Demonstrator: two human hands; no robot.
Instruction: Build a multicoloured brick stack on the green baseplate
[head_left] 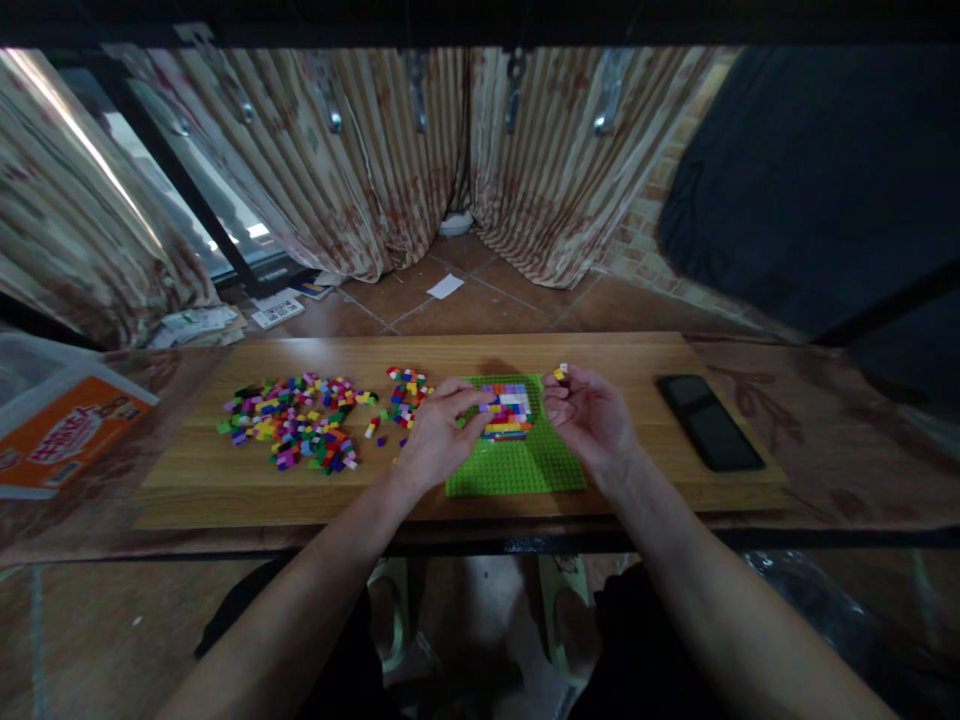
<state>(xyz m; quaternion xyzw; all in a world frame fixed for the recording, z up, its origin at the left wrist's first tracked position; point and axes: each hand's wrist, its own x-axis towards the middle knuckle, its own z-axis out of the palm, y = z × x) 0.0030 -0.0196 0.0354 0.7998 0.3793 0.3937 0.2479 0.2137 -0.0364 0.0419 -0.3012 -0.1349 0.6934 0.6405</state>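
A bright green studded baseplate (517,472) lies on the low wooden table, with a many-coloured build of toy bricks (511,408) standing on its upper part. My left hand (441,428) reaches over the plate's left side, thumb and fingers pinched at the left edge of the build. Whether a loose brick sits between those fingertips is too small to tell. To the right of the build, my right hand (596,415) is raised over the plate's right edge. Between its thumb and index finger are small yellow and white toy bricks (560,372).
A wide heap of loose bricks (292,420) covers the table's left part, with a smaller group (405,390) beside my left hand. A black phone (709,422) lies at the right. A clear box with an orange label (67,430) stands off the left end.
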